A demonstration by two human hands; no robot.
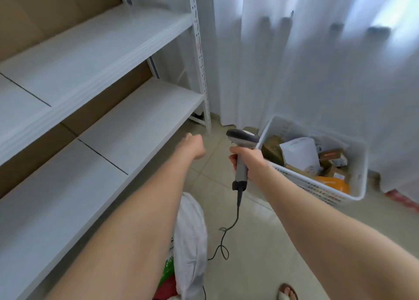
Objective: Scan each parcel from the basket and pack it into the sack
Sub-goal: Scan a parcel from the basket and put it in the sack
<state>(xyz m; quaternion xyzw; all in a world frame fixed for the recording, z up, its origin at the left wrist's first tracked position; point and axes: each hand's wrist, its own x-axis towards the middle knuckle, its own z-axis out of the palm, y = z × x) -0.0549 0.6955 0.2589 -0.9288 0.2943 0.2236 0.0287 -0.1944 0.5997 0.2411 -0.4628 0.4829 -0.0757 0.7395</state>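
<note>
Clamping the barcode scanner (243, 137) in the right hand (248, 161), the left hand's (192, 146) grip impossible to tell, the person may snag its looped cable (226, 229) on the sack (191, 231) at bottom centre.

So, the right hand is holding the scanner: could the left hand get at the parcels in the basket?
Probably, though awkwardly: the basket is open-topped, but the right hand and scanner sit between it and the left hand.
</note>
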